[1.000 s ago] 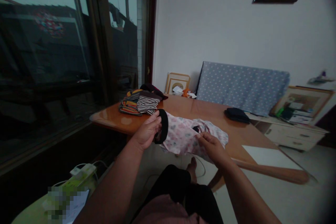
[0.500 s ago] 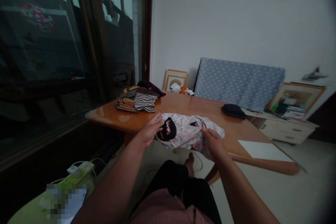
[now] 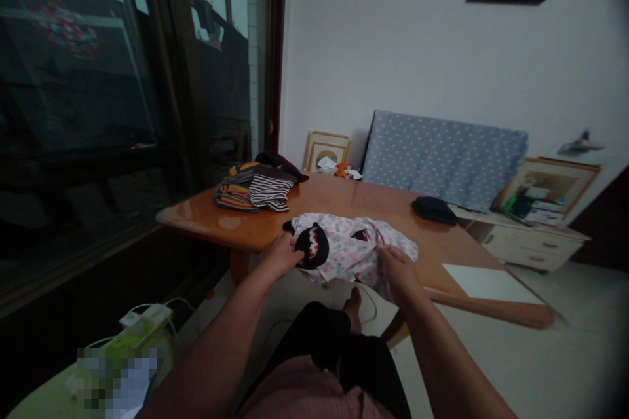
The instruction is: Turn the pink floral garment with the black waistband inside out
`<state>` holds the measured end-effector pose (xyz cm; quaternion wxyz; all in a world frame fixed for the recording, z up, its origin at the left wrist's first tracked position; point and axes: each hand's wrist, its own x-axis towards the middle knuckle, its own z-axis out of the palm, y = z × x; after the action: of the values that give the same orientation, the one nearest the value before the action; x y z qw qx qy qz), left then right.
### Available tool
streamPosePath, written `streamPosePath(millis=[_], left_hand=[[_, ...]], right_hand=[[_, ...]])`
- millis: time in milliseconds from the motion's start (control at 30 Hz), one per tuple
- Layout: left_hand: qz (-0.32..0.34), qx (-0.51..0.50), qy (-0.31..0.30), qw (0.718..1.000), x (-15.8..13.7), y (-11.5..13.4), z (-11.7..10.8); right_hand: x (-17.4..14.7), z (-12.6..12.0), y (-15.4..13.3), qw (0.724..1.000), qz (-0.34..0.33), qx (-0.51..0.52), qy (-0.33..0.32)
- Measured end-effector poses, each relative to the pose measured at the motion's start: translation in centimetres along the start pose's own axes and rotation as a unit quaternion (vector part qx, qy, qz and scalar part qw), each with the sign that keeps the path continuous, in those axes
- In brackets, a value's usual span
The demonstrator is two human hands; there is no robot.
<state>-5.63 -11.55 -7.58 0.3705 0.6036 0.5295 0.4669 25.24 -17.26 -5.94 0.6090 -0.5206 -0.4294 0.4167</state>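
A pale garment [image 3: 344, 262] with a small pink and blue print lies at the near edge of the table, part of it hanging over. Its left end has a black patch [image 3: 319, 255] with red and white in it; more black shows through a gap near the middle. My left hand [image 3: 279, 255] grips the garment at the black patch, with the thumb on top and the other fingers partly hidden. At the right part of the garment, my right hand [image 3: 397, 267] pinches the cloth between thumb and fingers.
On the wooden table [image 3: 354, 193] are a pile of striped clothes [image 3: 253, 188] at the back left, a folded dark cloth item [image 3: 434, 209] at the right and a white sheet [image 3: 491, 283]. A green stool with a power strip [image 3: 142, 327] stands at lower left.
My left hand has moved down and slightly left, and its thumb now lies over the black patch. The patch looks rounder and flatter. My right hand keeps its pinch.
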Motion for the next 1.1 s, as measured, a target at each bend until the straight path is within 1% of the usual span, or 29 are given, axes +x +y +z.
streamPosePath(millis=[100, 133, 200, 267, 367, 433, 533, 667, 767, 900, 967, 1100], left_hand=[[0.009, 0.072, -0.012, 0.997, -0.1, 0.1, 0.2], [0.017, 0.066, -0.006, 0.998, -0.1, 0.4, 0.3], [0.037, 0.000, 0.022, 0.999, -0.1, 1.4, 0.3], [0.041, -0.107, 0.063, 0.991, -0.2, 2.8, 0.2], [0.018, -0.244, 0.118, 0.962, -0.5, 5.0, -0.6], [0.012, -0.308, 0.129, 0.942, -0.7, 6.2, -1.3], [0.012, -0.374, 0.108, 0.921, -1.1, 7.5, -2.2], [0.006, -0.394, 0.082, 0.915, -1.6, 8.5, -2.2], [0.008, -0.394, 0.066, 0.917, -2.1, 9.3, -1.8], [0.007, -0.399, 0.042, 0.916, -2.8, 10.5, -1.2], [0.003, -0.400, 0.028, 0.916, -3.1, 10.9, -0.9], [0.002, -0.387, -0.009, 0.922, -4.0, 11.6, 0.1]], right_hand=[[-0.2, 0.0, -0.1, 1.000, -0.002, -0.010, 0.006], [-0.3, 0.0, -0.2, 1.000, -0.004, -0.017, 0.007], [-0.4, -0.1, -0.2, 1.000, -0.006, -0.024, 0.004], [-0.5, -0.2, -0.2, 1.000, -0.005, -0.026, -0.006], [-0.6, -0.1, -0.3, 0.999, -0.008, -0.043, -0.021], [-0.8, 0.1, -0.3, 0.998, -0.016, -0.051, -0.026], [-0.9, 0.4, -0.3, 0.997, -0.019, -0.062, -0.035], [-1.0, 0.6, -0.5, 0.995, -0.017, -0.093, -0.034], [-1.2, 0.9, -1.1, 0.988, -0.073, -0.133, -0.025], [-2.0, 2.1, -2.5, 0.968, -0.164, -0.192, 0.002], [-2.7, 2.9, -3.2, 0.956, -0.199, -0.214, -0.025], [-4.4, 4.7, -4.3, 0.922, -0.264, -0.237, -0.154]])
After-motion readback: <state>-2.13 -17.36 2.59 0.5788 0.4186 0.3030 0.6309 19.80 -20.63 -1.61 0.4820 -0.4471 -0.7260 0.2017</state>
